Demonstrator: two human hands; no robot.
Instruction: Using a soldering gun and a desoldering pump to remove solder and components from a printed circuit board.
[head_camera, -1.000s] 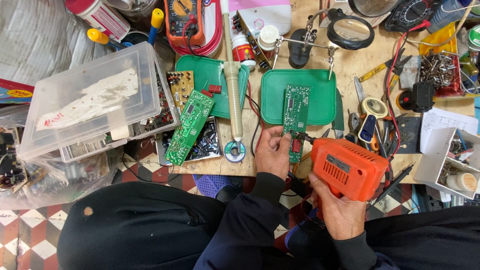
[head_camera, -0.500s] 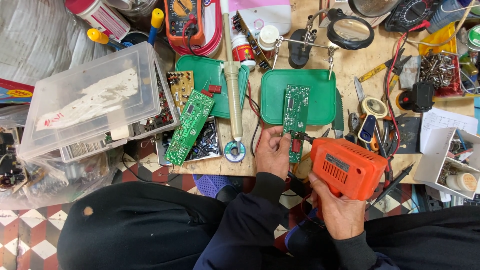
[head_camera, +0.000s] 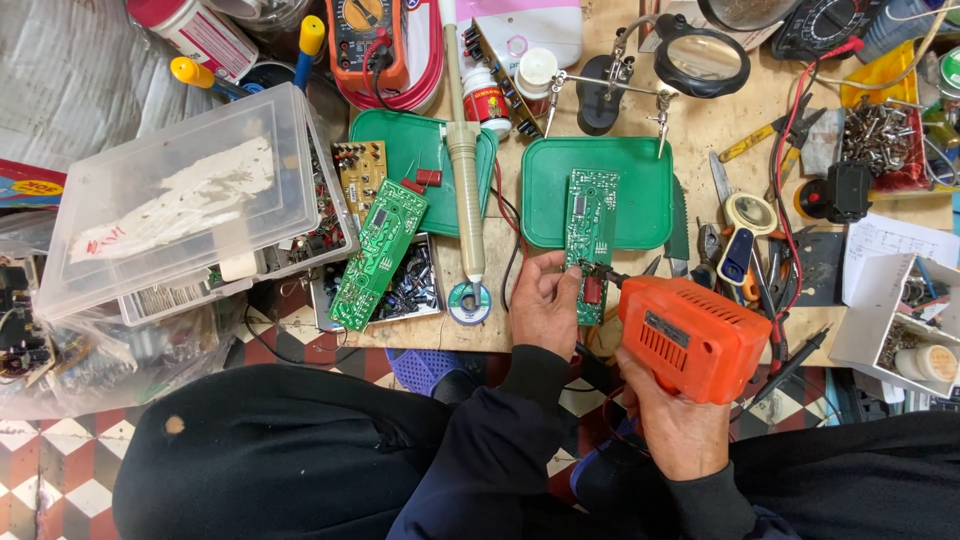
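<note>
Left hand (head_camera: 543, 305) pinches green circuit board (head_camera: 590, 235) over green tray (head_camera: 640, 190); right hand (head_camera: 672, 425) grips orange soldering gun (head_camera: 690, 338), tip touching board's lower end.

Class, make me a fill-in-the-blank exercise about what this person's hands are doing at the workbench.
1. The right hand holds a soldering gun coloured ____.
2. The left hand steadies a green ____ on the wooden bench.
3. That board's far end lies on a green ____.
4. The magnifying glass stands ____ that tray.

Missing words: orange; circuit board; tray; behind
</note>
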